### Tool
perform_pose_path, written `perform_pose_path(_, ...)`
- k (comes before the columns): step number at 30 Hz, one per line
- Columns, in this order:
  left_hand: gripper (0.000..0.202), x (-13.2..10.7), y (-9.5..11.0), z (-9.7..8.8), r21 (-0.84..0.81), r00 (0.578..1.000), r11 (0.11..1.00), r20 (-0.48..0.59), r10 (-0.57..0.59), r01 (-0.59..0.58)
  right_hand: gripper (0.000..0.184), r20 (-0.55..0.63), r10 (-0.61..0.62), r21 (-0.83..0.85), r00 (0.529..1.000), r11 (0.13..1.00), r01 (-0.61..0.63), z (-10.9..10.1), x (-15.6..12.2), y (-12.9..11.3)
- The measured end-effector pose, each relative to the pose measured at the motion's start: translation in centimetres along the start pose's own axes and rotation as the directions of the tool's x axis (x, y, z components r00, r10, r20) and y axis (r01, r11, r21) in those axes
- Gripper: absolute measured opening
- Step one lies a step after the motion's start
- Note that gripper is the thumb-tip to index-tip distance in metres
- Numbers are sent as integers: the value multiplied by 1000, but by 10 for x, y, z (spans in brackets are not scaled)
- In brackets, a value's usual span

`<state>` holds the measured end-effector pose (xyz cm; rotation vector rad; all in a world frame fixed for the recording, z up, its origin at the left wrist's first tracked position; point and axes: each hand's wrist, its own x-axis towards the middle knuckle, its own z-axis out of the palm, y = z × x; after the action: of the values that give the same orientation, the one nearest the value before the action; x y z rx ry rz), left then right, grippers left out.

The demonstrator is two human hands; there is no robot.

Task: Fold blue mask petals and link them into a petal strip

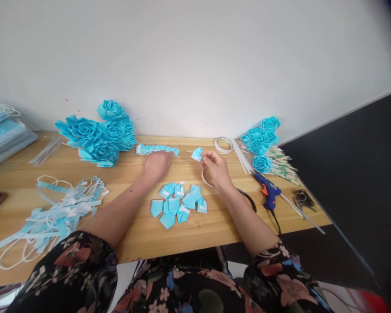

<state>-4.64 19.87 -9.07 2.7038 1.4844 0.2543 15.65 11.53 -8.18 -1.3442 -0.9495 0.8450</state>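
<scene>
My right hand (217,168) pinches a small folded blue petal piece (197,153) on a thin stick, held just above the wooden table (140,237). My left hand (157,166) reaches forward, palm down, fingers resting at a row of folded blue pieces (156,149) near the wall. Several loose folded blue petals (179,203) with white tape strips lie between my forearms. A tape ring (206,179) lies under my right hand.
Finished blue fabric roses (97,132) sit back left and more roses (261,141) on sticks back right. A tape roll (223,144), a blue glue gun (269,191), scissors (303,199), cut mask strips (57,208) and stacked masks (3,137) lie around.
</scene>
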Motion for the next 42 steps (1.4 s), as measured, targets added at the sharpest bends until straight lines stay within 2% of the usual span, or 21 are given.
perform_pose_path(4, 41, -2, -1, -2, -22, 1000, 1000, -9, 0, 0, 16, 63, 66, 32, 996, 997, -68, 5, 8, -6)
perform_pose_path(7, 41, -3, -1, -1, -34, 1000, 999, -25, 11, -12, 12, 58, 140, 124, 988, 981, -146, 13, 13, -12)
perform_pose_path(12, 43, -3, -1, -1, -65, 999, 998, -43, 10, -13, 11, 26, 285, 405, 958, 873, -271, 33, 23, -16)
perform_pose_path(15, 42, -3, -2, -1, -68, 999, 998, -41, 12, -15, 14, 10, 321, 477, 947, 831, -286, 44, 32, -13)
perform_pose_path(21, 43, -3, -2, -2, -80, 999, 997, -35, 18, -21, 14, 11, 332, 462, 943, 835, -299, 58, 46, -4)
perform_pose_path(28, 44, -2, -3, 0, -119, 1000, 993, -21, 7, -10, 14, 1, 348, 427, 937, 848, -315, 65, 46, 1)
perform_pose_path(35, 43, -2, -10, 3, -410, 988, 912, -125, -90, 31, 10, 18, 289, 388, 957, 880, -273, 70, 45, -1)
perform_pose_path(38, 43, -2, -8, 2, -356, 992, 934, -99, -76, 36, 10, 1, 305, 390, 952, 877, -282, 71, 45, -1)
perform_pose_path(42, 43, -2, -4, 0, -192, 998, 981, -51, -34, 24, 10, 3, 313, 379, 950, 879, -290, 72, 45, 0)
